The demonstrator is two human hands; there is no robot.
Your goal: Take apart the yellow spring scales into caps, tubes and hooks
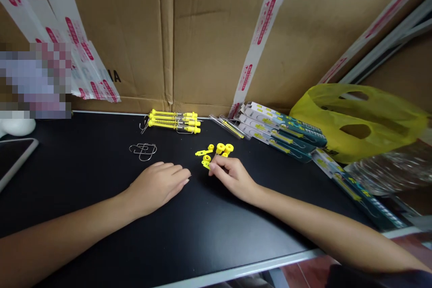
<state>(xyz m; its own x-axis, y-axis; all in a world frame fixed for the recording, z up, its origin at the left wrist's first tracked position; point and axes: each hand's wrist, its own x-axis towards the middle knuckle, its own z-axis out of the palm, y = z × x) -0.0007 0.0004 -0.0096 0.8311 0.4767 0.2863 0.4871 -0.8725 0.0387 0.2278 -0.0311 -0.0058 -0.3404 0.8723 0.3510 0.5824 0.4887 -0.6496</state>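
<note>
Yellow plastic pieces [220, 148], small, loose: gathered on the black tabletop [202, 229] in front of you, at and just beyond the fingertips of your right hand [229, 174]; flanged caps, small rings and flat tabs among them

Upper flat tab [204, 153]: lying on the table, apart from your fingers; a lower one, the near tab [205, 164], lies at your right thumb

Your right hand: thumb and forefinger drawn close together beside the near tab; whether they pinch it, you cannot tell from this view

Your left hand [161, 186]: palm down on the table, fingers together and bent; what may lie beneath them is hidden from you

Handling, by judgement: very light, stiff, likely smooth and apt to roll or skid if nudged; caps best taken by the rim between your thumb and forefinger, tabs by their long edges, their narrow necks spared from bending, as thin plastic may snap

Bent wire hooks [145, 150]: overlapping, beyond your left hand; thin, springy-looking metal, inclined to snag on one another

Yellow-ended tubes [173, 121]: lying side by side near the cardboard [205, 63], hooks at their left ends

Printed boxes [280, 128]: stacked to your right, beside a yellow bag [315, 110]
</note>
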